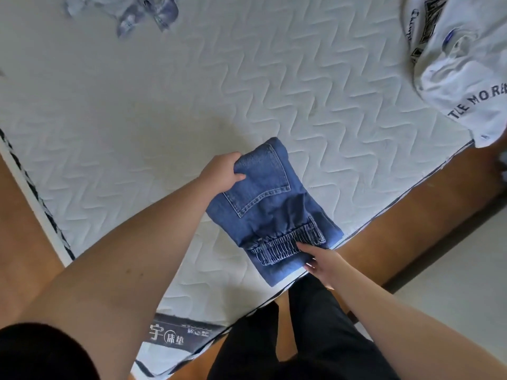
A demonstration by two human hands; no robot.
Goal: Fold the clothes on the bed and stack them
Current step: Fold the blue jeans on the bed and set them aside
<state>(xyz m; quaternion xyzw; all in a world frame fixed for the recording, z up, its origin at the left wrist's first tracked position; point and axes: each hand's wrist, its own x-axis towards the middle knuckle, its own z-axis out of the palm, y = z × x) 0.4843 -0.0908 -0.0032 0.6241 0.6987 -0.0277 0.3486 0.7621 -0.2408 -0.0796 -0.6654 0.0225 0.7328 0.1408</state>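
Blue denim jeans (270, 212), white zigzag-quilted mattress (164, 105), white black-lettered shirt (466, 78), pale blue-patterned garment (131, 12).

A home bedroom is showing here. A bare quilted white mattress (192, 86) is filling most of the view, lying on a wooden bed frame (406, 215) whose brown edge is running along its sides, with a maker's label (178, 335) hanging at the near corner. Household laundry is lying about on it: folded blue jeans (271, 212) near the edge, white printed shirts (466, 64) heaped at the far right, and a crumpled pale blue patterned garment (131, 12) at the top. Pale floor (452, 283) is showing beside the bed.
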